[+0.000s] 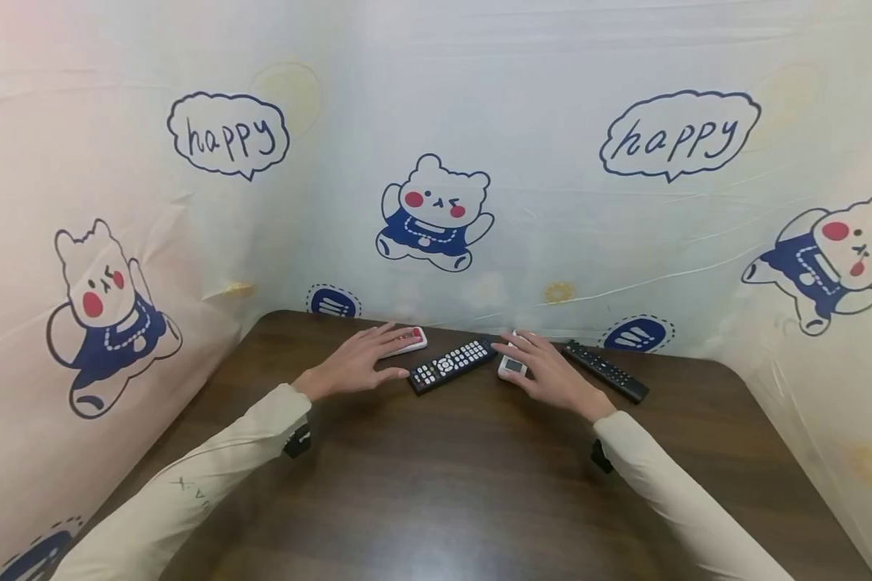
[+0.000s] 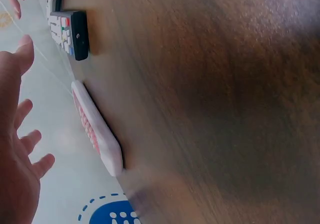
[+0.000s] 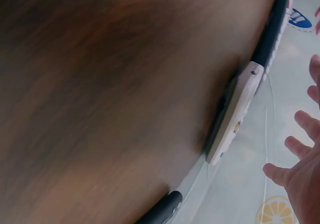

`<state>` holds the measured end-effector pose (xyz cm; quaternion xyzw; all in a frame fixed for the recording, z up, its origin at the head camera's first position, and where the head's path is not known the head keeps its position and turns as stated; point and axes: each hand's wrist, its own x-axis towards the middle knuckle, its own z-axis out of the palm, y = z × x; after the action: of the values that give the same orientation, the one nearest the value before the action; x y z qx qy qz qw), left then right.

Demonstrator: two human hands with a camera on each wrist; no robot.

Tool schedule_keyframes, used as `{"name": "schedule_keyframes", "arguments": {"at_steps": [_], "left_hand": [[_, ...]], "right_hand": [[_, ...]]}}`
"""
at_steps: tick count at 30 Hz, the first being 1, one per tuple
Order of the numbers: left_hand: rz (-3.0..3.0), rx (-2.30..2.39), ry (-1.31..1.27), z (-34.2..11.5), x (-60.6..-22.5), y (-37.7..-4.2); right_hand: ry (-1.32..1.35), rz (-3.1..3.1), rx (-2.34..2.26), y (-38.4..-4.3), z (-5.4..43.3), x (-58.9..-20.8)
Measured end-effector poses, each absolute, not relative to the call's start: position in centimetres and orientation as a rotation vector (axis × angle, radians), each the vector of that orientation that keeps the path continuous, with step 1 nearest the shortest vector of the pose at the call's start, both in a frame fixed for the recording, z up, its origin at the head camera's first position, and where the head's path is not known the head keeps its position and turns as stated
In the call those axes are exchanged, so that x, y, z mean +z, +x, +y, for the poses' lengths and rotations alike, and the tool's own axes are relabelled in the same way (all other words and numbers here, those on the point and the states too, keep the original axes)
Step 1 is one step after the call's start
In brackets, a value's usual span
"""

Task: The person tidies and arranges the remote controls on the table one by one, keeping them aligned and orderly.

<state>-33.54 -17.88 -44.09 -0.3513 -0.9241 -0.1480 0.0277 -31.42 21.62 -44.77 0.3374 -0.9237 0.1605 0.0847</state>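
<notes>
My left hand (image 1: 356, 361) hovers with spread fingers over a white remote control with a red face (image 1: 409, 342); the left wrist view shows a gap between the fingers and this white remote (image 2: 100, 131). Between the hands lies a black remote with white buttons (image 1: 450, 365), slanting across the table. Over a small white remote with a display (image 1: 513, 366) is my right hand (image 1: 545, 373), fingers extended and partly hiding it. That small remote (image 3: 235, 114) is apart from the fingers in the right wrist view. To the right rests another black remote (image 1: 605, 371). Neither hand holds anything.
The remotes lie near the back edge of a dark brown wooden table (image 1: 436, 484). A pale curtain (image 1: 552, 242) with printed bears and "happy" bubbles closes off the back and both sides.
</notes>
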Motion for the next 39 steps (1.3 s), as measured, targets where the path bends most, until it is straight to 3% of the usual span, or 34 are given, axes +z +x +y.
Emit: {"name": "schedule_keyframes", "arguments": {"at_steps": [19, 39], "left_hand": [[-2.977, -0.813, -0.569, -18.9, -45.0, -35.4], [-3.041, -0.905, -0.535, -19.8, -46.7, -38.3]], "right_hand": [[1.078, -2.796, 0.492, -33.6, 18.7, -44.0], [1.182, -2.817, 0.507, -34.3, 14.7, -44.2]]}}
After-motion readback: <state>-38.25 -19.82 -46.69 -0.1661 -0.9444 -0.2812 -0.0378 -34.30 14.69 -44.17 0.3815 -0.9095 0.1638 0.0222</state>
